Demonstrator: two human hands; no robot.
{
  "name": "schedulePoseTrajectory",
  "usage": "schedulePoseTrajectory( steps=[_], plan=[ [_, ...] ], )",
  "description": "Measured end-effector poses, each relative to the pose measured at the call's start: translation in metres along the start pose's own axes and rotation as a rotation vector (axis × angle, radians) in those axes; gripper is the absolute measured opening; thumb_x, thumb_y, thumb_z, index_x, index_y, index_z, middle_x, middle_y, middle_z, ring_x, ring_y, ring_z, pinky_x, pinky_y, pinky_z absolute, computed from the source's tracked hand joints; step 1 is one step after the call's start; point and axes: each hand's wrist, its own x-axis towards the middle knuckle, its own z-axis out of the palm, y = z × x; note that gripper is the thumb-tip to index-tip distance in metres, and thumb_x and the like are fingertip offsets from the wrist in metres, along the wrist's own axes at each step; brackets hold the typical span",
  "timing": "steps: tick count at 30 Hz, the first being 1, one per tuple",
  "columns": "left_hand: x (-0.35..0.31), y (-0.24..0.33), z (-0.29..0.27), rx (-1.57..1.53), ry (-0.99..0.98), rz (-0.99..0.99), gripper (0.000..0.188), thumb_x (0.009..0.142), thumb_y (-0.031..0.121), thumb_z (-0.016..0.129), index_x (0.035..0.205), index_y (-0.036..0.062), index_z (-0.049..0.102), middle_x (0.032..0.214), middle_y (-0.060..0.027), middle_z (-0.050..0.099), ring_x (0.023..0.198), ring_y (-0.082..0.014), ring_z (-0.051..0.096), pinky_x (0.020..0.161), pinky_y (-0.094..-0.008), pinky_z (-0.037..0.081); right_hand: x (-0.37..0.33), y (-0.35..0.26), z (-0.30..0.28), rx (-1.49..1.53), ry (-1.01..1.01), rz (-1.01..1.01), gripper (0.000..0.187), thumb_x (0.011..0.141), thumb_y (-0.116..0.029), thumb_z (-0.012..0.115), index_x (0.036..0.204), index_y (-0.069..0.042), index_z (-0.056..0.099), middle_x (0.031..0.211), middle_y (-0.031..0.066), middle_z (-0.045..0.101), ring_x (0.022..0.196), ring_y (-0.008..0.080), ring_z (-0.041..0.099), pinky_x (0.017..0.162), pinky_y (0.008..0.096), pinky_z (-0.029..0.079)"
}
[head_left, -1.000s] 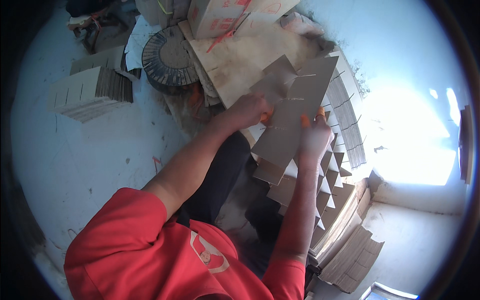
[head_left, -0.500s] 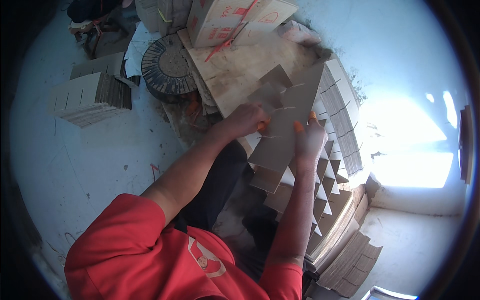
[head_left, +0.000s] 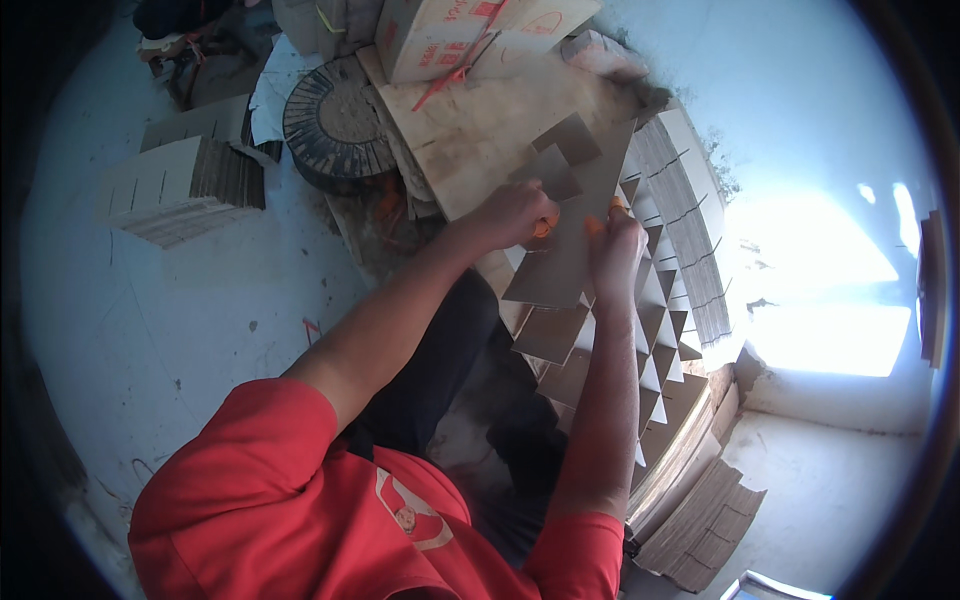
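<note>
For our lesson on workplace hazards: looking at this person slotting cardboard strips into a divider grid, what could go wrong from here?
1. The left hand and right hand pinch one slotted cardboard strip by its edges; it could bend or tear if forced.
2. The partly built divider grid is propped at a slant; pressing on it might skew or collapse the cells.
3. Stacks of cut strips lie on the floor, a likely trip hazard.

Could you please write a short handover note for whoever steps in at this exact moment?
Left hand and right hand both grip a slotted cardboard strip, held over the cardboard divider grid.
Done: many strips already interlock in the grid.
Left: this strip is not seated yet. A stack of slotted strips lies on the floor at the left.
</note>
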Motion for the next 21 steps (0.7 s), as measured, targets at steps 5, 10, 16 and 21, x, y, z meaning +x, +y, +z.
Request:
schedulePoseTrajectory(
  steps=[5, 10, 16, 21],
  plan=[
    [0.009, 0.004, -0.002, 0.008, -0.039, -0.012, 0.007, 0.068, 0.006, 0.067, 0.075, 0.0054, 0.065, 0.07, -0.0122, 0.06, 0.077, -0.0276, 0.059, 0.067, -0.0394, 0.048, 0.01, 0.017, 0.012, -0.046, -0.03, -0.055, 0.012, 0.077, -0.002, 0.063, 0.082, 0.007, 0.057, 0.075, 0.029, 0.06, 0.077, 0.0445, 0.062, 0.063, 0.0455, 0.048],
    [0.011, -0.006, 0.006, 0.013, -0.019, 0.014, 0.007, 0.069, 0.007, 0.068, 0.076, 0.0061, 0.066, 0.072, -0.0125, 0.059, 0.077, -0.0277, 0.059, 0.068, -0.0389, 0.048, 0.04, 0.006, -0.003, -0.123, -0.269, 0.018, 0.009, 0.077, -0.001, 0.061, 0.08, 0.007, 0.057, 0.077, 0.0285, 0.06, 0.082, 0.0447, 0.061, 0.067, 0.048, 0.048],
    [0.01, -0.005, 0.007, -0.013, 0.002, 0.01, 0.009, 0.07, 0.007, 0.068, 0.079, 0.0056, 0.068, 0.075, -0.0127, 0.06, 0.078, -0.028, 0.06, 0.069, -0.0385, 0.049, 0.014, 0.023, 0.036, -0.127, -0.195, -0.05, 0.009, 0.075, -0.004, 0.064, 0.079, 0.004, 0.062, 0.085, 0.0255, 0.063, 0.084, 0.0419, 0.062, 0.07, 0.047, 0.05],
    [0.009, 0.003, 0.005, -0.039, -0.03, -0.058, 0.011, 0.071, 0.008, 0.069, 0.082, 0.0072, 0.068, 0.08, -0.0131, 0.06, 0.08, -0.0286, 0.061, 0.073, -0.038, 0.049, 0.001, 0.042, 0.033, -0.015, -0.149, -0.004, 0.012, 0.07, -0.004, 0.068, 0.07, 0.003, 0.059, 0.072, 0.0248, 0.06, 0.077, 0.0438, 0.06, 0.068, 0.0468, 0.047]
  ],
)
